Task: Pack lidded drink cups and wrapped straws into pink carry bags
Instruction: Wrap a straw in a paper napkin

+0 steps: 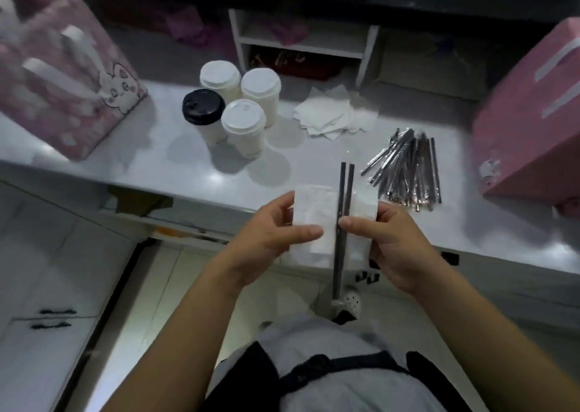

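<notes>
My left hand (276,235) pinches the left side of the napkin (310,210), my right hand (392,242) clamps two wrapped straws (343,198) against it, over the near edge of the worktop (157,166); the straws point away from me; open worktop lies between cups (243,125) and straw pile (408,173).

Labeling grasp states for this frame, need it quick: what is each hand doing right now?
Left hand: closed, holding the white napkin by its left side.
Right hand: closed, thumb pinching two wrapped straws against the napkin.
</notes>
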Demonstrator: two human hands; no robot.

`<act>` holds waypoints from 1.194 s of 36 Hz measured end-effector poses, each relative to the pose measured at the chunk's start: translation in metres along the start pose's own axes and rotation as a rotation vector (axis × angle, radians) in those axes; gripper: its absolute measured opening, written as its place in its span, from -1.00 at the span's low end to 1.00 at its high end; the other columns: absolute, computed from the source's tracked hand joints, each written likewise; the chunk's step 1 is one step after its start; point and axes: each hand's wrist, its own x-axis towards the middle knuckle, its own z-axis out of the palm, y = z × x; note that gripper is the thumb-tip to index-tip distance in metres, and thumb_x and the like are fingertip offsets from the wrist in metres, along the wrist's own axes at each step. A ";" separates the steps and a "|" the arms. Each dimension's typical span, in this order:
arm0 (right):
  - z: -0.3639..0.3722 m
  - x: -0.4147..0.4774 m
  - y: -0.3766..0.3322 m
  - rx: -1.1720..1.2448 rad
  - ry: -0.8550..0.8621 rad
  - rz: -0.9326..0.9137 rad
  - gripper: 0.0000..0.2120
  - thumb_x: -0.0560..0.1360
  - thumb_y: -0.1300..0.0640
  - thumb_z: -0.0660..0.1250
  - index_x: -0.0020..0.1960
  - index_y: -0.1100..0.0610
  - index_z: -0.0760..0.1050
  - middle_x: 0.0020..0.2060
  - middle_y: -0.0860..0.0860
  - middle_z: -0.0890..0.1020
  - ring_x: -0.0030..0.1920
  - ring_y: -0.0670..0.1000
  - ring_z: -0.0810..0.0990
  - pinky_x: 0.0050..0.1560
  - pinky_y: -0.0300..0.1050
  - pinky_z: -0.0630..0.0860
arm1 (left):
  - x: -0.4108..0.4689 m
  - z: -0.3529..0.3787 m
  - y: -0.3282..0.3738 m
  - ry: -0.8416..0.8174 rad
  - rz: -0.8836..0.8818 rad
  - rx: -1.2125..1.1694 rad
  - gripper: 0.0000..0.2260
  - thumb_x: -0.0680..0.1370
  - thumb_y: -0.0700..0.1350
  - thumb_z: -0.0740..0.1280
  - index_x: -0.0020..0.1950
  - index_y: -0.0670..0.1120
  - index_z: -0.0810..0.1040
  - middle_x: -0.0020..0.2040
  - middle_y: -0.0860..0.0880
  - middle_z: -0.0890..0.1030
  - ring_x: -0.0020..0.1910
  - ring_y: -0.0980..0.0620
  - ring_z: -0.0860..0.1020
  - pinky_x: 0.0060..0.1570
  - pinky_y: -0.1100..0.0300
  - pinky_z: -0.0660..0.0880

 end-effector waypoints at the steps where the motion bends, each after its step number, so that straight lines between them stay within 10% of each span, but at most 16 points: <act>1: 0.012 0.001 0.007 -0.035 0.034 -0.009 -0.73 0.34 0.28 0.48 0.04 0.26 0.64 -0.04 0.20 0.72 -0.02 0.20 0.72 -0.06 0.03 0.63 | -0.010 -0.005 -0.003 0.055 0.008 0.036 -0.59 0.47 -0.28 0.46 0.28 -0.03 0.55 0.09 -0.06 0.71 0.10 -0.06 0.67 0.06 0.06 0.63; 13: 0.155 0.012 0.058 -0.387 0.086 -0.186 -0.88 0.45 0.34 0.45 -0.10 0.15 0.67 -0.26 0.01 0.74 -0.25 -0.03 0.72 -0.29 -0.20 0.61 | -0.091 -0.077 -0.041 0.443 0.146 0.078 -0.68 0.52 -0.24 0.43 0.19 0.08 0.58 0.01 0.00 0.68 -0.01 0.04 0.66 -0.06 0.06 0.66; 21: 0.207 0.043 0.055 -0.368 -0.048 0.018 -0.86 0.43 0.22 0.49 -0.02 0.23 0.69 -0.12 0.17 0.73 -0.08 0.21 0.72 -0.05 0.10 0.66 | -0.110 -0.129 -0.040 0.447 0.175 -0.203 -0.75 0.65 -0.26 0.22 0.18 0.03 0.59 0.00 0.02 0.71 -0.03 0.05 0.68 -0.13 0.22 0.60; 27: 0.267 0.086 0.056 -0.295 -0.245 0.154 -0.95 0.45 0.34 0.42 -0.12 0.31 0.66 -0.30 0.14 0.68 -0.38 0.07 0.65 -0.43 -0.17 0.54 | -0.125 -0.191 -0.034 0.494 0.162 -0.234 -0.52 0.60 -0.46 0.05 0.22 0.00 0.58 0.04 -0.07 0.70 0.01 -0.04 0.66 -0.03 0.09 0.63; 35: 0.364 0.169 0.048 -0.337 -0.484 0.297 -0.88 0.47 0.31 0.39 -0.07 0.21 0.70 -0.10 0.20 0.72 -0.08 0.23 0.68 -0.02 0.09 0.63 | -0.126 -0.287 0.020 0.818 0.175 0.165 -0.75 0.54 -0.24 0.42 0.03 0.13 0.66 0.07 0.03 0.52 0.06 0.13 0.55 0.08 0.17 0.56; 39: 0.408 0.204 0.026 -0.230 -0.561 0.335 -0.75 0.47 0.46 0.26 -0.01 0.27 0.67 -0.06 0.25 0.71 -0.06 0.24 0.69 0.06 0.15 0.62 | -0.120 -0.325 0.062 0.799 0.240 0.103 -0.68 0.53 -0.29 0.41 0.16 0.10 0.58 0.14 -0.16 0.55 0.10 -0.11 0.60 0.10 0.06 0.59; 43: 0.437 0.233 0.005 -0.167 -0.625 0.326 -0.73 0.43 0.11 0.44 0.07 0.23 0.66 -0.02 0.21 0.71 -0.05 0.19 0.68 0.03 0.10 0.63 | -0.106 -0.357 0.092 0.896 0.256 0.041 -0.42 0.49 -0.37 0.42 0.28 0.24 0.45 0.09 -0.26 0.54 0.05 -0.22 0.60 0.03 0.07 0.60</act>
